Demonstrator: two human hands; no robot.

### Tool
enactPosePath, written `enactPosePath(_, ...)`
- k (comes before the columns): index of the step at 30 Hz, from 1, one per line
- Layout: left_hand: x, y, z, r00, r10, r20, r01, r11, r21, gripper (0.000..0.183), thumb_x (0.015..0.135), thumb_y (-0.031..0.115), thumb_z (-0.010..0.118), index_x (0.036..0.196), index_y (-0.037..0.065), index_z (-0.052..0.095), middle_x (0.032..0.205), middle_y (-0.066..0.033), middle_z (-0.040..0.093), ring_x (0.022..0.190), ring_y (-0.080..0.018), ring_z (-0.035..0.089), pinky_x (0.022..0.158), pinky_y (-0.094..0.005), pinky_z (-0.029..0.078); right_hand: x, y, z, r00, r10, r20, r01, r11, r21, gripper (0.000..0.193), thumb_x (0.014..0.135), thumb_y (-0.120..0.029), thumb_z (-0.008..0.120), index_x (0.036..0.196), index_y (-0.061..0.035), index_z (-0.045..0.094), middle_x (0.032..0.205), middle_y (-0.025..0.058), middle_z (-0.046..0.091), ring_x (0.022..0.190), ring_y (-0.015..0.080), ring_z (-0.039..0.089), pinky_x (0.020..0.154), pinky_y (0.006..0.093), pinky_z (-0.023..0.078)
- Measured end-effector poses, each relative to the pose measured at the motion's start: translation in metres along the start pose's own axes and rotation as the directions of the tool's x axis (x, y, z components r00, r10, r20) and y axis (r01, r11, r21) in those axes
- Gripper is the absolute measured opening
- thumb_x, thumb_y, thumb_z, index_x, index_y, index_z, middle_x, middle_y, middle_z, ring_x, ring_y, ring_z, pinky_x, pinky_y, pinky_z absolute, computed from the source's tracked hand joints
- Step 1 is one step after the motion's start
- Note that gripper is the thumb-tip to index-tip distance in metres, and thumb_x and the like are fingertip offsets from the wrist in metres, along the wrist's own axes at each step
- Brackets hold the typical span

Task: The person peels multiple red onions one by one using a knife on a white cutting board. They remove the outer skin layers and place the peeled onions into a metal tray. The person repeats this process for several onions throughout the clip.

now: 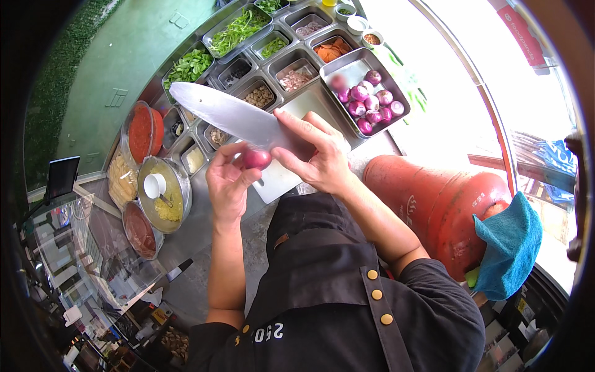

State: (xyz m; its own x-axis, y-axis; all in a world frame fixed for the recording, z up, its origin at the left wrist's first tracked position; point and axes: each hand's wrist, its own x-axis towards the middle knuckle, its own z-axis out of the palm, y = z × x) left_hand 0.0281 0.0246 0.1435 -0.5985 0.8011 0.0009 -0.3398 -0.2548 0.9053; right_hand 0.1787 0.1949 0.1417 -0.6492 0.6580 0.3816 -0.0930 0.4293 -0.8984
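the left hand [228, 180] pinches a small red onion [256, 159] between curled fingers and thumb, held in the air above a white cutting board [279, 180]. the right hand [316, 152] is closed around the handle of a big knife [229, 115], its blade pointing up and left just above the onion. a steel tray [347, 71] of peeled onions sits beyond.

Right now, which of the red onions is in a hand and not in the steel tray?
The red onion pinched in the left hand, beside the knife held by the right hand. All the others lie peeled in the steel tray.
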Motion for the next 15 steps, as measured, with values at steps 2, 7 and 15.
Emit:
enactPosePath(2,0.000,0.000,0.000,1.000,-0.002,-0.006,0.002,1.000,-0.005,0.063,0.087,0.004,0.098,0.140,-0.003,0.065,0.131,-0.0135,0.075,0.116,-0.0233,0.076,0.107,-0.0374,0.061,0.000,0.001,0.000,1.000,0.000,0.006,0.000,1.000,0.002,0.067,0.087,-0.025,0.095,0.150,-0.0155,0.075,0.088,0.0074,0.059,0.073,0.0208,0.062,0.068,0.0369,0.053)
enactPosePath(7,0.001,-0.004,-0.002,1.000,0.009,-0.008,-0.010,1.000,-0.006,0.060,0.087,0.002,0.097,0.138,-0.003,0.066,0.130,-0.0129,0.075,0.116,-0.0234,0.076,0.106,-0.0368,0.061,-0.001,0.007,0.006,1.000,0.000,0.001,0.000,0.999,0.045,0.067,0.086,-0.023,0.093,0.150,-0.0144,0.075,0.088,0.0074,0.061,0.074,0.0206,0.063,0.069,0.0366,0.053)
enactPosePath(15,-0.001,-0.005,-0.002,0.999,0.013,-0.035,-0.008,0.991,0.131,0.055,0.088,0.000,0.096,0.135,-0.003,0.067,0.128,-0.0142,0.076,0.116,-0.0229,0.075,0.107,-0.0368,0.061,-0.004,0.022,0.016,1.000,0.000,-0.015,0.001,0.996,0.087,0.067,0.085,-0.021,0.091,0.148,-0.0080,0.074,0.089,0.0097,0.064,0.077,0.0225,0.064,0.072,0.0368,0.053)
